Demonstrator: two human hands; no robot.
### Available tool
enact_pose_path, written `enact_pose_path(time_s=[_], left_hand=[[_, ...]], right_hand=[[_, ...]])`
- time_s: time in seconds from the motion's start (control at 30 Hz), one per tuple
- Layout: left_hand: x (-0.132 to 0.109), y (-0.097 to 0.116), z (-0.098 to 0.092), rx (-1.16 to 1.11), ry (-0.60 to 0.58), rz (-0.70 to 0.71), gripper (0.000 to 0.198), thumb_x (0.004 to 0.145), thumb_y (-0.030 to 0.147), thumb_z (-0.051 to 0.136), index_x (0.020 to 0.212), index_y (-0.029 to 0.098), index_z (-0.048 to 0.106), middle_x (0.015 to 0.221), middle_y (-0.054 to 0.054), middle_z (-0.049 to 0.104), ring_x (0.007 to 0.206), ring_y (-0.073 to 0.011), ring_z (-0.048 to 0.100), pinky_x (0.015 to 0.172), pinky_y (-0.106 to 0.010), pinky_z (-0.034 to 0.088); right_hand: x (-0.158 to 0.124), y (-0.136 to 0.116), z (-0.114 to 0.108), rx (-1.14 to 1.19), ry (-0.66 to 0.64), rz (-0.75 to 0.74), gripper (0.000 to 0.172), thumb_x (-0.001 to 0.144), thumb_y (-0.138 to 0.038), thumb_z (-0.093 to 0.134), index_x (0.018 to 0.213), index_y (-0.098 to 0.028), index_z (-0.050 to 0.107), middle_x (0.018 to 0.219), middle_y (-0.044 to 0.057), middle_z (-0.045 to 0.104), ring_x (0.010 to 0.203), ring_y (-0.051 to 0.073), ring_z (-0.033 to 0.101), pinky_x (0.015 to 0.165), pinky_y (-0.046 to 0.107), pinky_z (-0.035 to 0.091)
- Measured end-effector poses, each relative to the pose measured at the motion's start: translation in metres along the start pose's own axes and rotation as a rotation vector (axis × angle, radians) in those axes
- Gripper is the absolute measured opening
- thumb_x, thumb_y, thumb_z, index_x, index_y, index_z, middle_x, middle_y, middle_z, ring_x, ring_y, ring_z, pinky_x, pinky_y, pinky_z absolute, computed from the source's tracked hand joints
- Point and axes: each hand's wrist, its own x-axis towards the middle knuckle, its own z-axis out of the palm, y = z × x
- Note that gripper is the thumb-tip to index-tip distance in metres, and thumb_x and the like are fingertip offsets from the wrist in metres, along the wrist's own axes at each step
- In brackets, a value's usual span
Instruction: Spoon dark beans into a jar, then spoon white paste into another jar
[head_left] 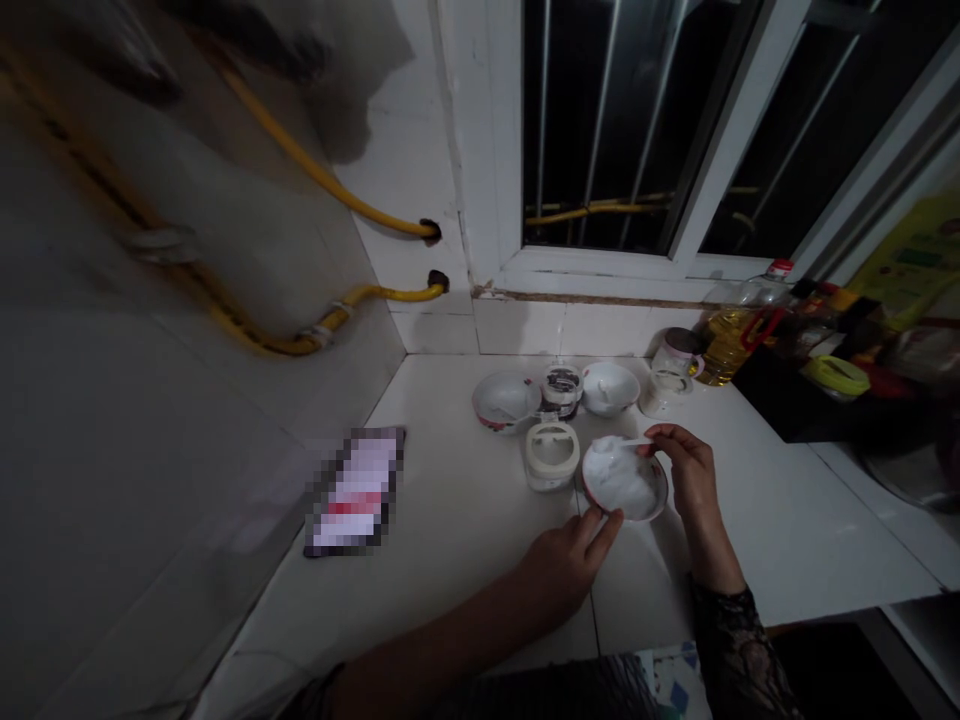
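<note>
A white bowl with a red-patterned rim [662, 502] stands on the counter, tilted slightly, with a white substance [624, 487] in it. My left hand [566, 562] pinches the bowl's near edge between thumb and fingers. In my right hand [690, 475] is the handle of a white spoon [634, 442], whose head is over the far left part of the bowl, carrying or touching some of the white substance. Just left of the bowl sits a square clear jar with a white lid frame [553, 450].
Behind are two more bowls, one left [507, 402] and one right [610, 388], with a dark-filled jar [561, 388] between them. Lidded jars [666, 390], an oil bottle [726, 345] and a black condiment rack [780, 405] stand right. A blurred-out phone-like object [356, 490] lies left.
</note>
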Motion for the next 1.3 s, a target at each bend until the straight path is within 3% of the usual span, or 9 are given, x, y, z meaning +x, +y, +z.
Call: enact_pose_path(time_s=[0.1,0.17,0.3,0.4,0.6,0.67,0.8,1.0,1.3], left_hand=[[0.0,0.0,0.0,0.004,0.01,0.001,0.058,0.087,0.008,0.038,0.145,0.007,0.031,0.126,-0.02,0.057,0.095,-0.0223,0.065,0.069,-0.028,0.057],[0.0,0.0,0.001,0.01,0.029,0.001,0.057,0.087,0.008,0.039,0.144,0.008,0.032,0.124,-0.02,0.057,0.094,-0.0219,0.065,0.067,-0.027,0.057],[0.001,0.0,0.003,0.033,0.071,0.009,0.052,0.087,0.009,0.04,0.139,0.007,0.039,0.121,-0.021,0.058,0.091,-0.0219,0.066,0.066,-0.028,0.057],[0.002,0.001,0.0,0.037,0.042,0.018,0.051,0.086,0.008,0.041,0.137,0.007,0.041,0.122,-0.02,0.059,0.091,-0.0227,0.066,0.066,-0.03,0.058],[0.001,0.001,-0.004,0.026,-0.004,-0.004,0.057,0.088,0.009,0.04,0.144,0.008,0.032,0.128,-0.02,0.056,0.095,-0.0227,0.066,0.068,-0.03,0.059],[0.0,0.0,-0.002,0.019,-0.003,-0.002,0.059,0.087,0.008,0.04,0.145,0.008,0.03,0.128,-0.02,0.056,0.096,-0.0231,0.065,0.069,-0.03,0.058],[-0.001,0.0,0.003,0.0,0.014,-0.008,0.061,0.087,0.008,0.041,0.146,0.008,0.028,0.128,-0.019,0.056,0.098,-0.023,0.064,0.07,-0.03,0.058],[0.0,0.001,0.0,0.022,-0.018,-0.003,0.057,0.089,0.009,0.037,0.145,0.007,0.029,0.126,-0.02,0.057,0.095,-0.022,0.065,0.067,-0.029,0.058],[0.0,0.0,0.002,0.013,0.037,0.004,0.057,0.088,0.009,0.037,0.144,0.007,0.031,0.124,-0.02,0.057,0.096,-0.0227,0.064,0.067,-0.029,0.058]], right_hand=[[-0.008,-0.003,0.012,-0.058,-0.025,-0.157,0.017,0.078,-0.038,0.057,0.08,-0.021,0.063,0.062,0.001,0.066,0.063,0.02,0.06,0.065,0.031,0.046],[-0.014,-0.004,0.02,-0.195,-0.051,-0.364,0.017,0.086,-0.034,0.051,0.085,-0.022,0.063,0.072,0.003,0.068,0.074,0.021,0.062,0.072,0.033,0.047],[-0.022,-0.004,0.032,-0.562,-0.337,-0.908,0.023,0.089,-0.015,0.042,0.09,-0.022,0.064,0.085,0.006,0.07,0.085,0.022,0.06,0.084,0.039,0.044],[-0.022,-0.004,0.033,-0.638,-0.41,-1.125,0.029,0.087,-0.005,0.04,0.097,-0.022,0.061,0.087,0.005,0.071,0.082,0.021,0.06,0.084,0.041,0.043],[-0.011,-0.001,0.001,-0.535,-0.03,-0.941,0.018,0.09,-0.012,0.046,0.091,-0.023,0.059,0.07,0.001,0.064,0.074,0.021,0.058,0.078,0.04,0.046],[-0.005,0.003,-0.012,-0.628,0.014,-0.885,0.017,0.089,-0.014,0.046,0.085,-0.023,0.059,0.067,0.001,0.063,0.072,0.021,0.058,0.075,0.038,0.045],[0.004,0.007,-0.025,-0.844,-0.083,-0.873,0.018,0.085,-0.015,0.045,0.08,-0.022,0.061,0.068,0.002,0.066,0.069,0.021,0.057,0.079,0.04,0.042],[-0.004,0.005,-0.009,-0.838,-0.324,-0.672,0.02,0.08,-0.014,0.042,0.074,-0.022,0.059,0.066,0.002,0.066,0.07,0.02,0.058,0.085,0.04,0.038],[-0.009,0.009,-0.002,-0.672,-0.257,-0.292,0.02,0.077,-0.025,0.041,0.07,-0.023,0.06,0.056,0.001,0.063,0.073,0.023,0.058,0.081,0.036,0.039]])
